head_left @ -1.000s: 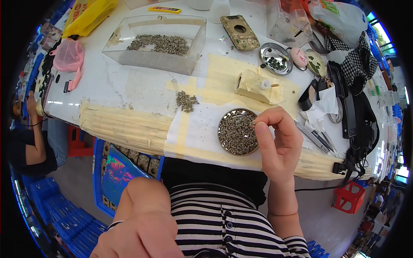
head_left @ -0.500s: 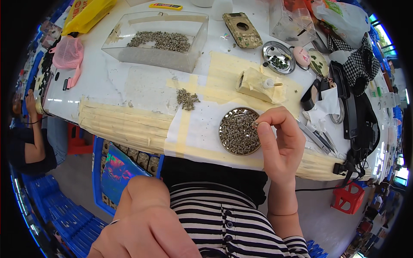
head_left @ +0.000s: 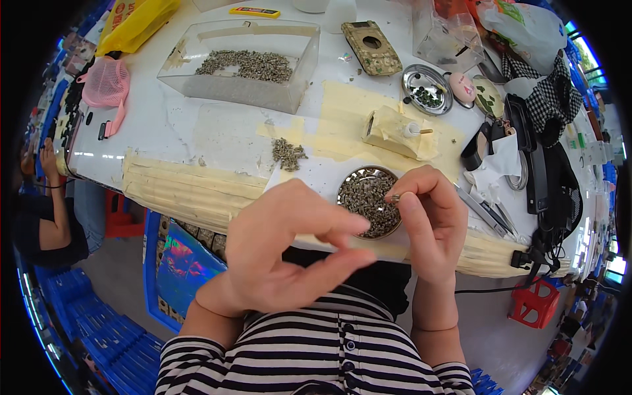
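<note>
My right hand point(head_left: 434, 220) pinches a small grey-brown part point(head_left: 394, 198) between thumb and forefinger, over the right rim of a round metal dish point(head_left: 340, 191). Heaped in that dish are many like parts point(head_left: 368, 207). My left hand point(head_left: 283, 247) hovers at the table's front edge, left of the dish, thumb and forefinger apart with nothing seen between them. It covers much of the white paper beneath. A loose pile of the same small parts point(head_left: 288, 154) lies beyond it. Farther back, a clear plastic box point(head_left: 250, 97) contains more of them.
Behind the dish stands a tape-covered block point(head_left: 398, 135) with a white nozzle. A camouflage hull-shaped piece point(head_left: 372, 49) and a metal plate of dark green bits point(head_left: 444, 78) sit beyond. Tweezers point(head_left: 484, 212) lie at right. Below left is a blue crate point(head_left: 151, 263); another person point(head_left: 49, 220) sits far left.
My left hand has come up and forward from near my body to beside the dish, its fingers now spread. The right hand stays almost in place, still pinching the small part.
</note>
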### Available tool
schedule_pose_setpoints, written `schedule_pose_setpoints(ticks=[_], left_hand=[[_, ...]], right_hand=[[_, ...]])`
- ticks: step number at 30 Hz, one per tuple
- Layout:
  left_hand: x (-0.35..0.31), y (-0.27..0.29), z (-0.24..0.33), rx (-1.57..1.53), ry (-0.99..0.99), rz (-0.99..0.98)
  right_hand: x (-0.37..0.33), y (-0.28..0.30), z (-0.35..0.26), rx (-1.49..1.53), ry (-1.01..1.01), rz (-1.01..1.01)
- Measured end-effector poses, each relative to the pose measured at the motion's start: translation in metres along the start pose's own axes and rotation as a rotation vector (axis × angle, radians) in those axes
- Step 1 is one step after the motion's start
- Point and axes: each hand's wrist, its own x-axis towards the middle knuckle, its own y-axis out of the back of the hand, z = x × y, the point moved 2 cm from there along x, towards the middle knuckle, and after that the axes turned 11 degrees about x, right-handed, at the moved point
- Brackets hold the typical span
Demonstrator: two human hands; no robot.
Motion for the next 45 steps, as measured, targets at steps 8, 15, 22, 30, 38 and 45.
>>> schedule_pose_setpoints(ticks=[8, 15, 22, 30, 38, 45], left_hand=[[0.007, -0.027, -0.026, 0.092, -0.079, -0.007], [0.008, -0.031, -0.027, 0.233, -0.198, 0.068], [0.008, -0.036, -0.030, 0.266, -0.264, 0.135], [0.008, -0.037, -0.029, 0.345, -0.305, 0.134], [0.009, -0.038, -0.027, 0.315, -0.305, 0.139], [0.005, -0.047, -0.031, 0.412, -0.305, 0.033]], right_hand=[[0.001, -0.003, 0.000, 0.007, -0.003, -0.064], [0.001, -0.003, 0.001, -0.045, 0.016, -0.059], [0.000, -0.003, 0.002, 0.015, -0.063, -0.038], [0.002, -0.002, -0.001, -0.133, 0.149, -0.007], [0.001, -0.003, 0.000, -0.121, 0.083, -0.007], [-0.004, 0.004, -0.001, -0.051, 0.179, 0.133]])
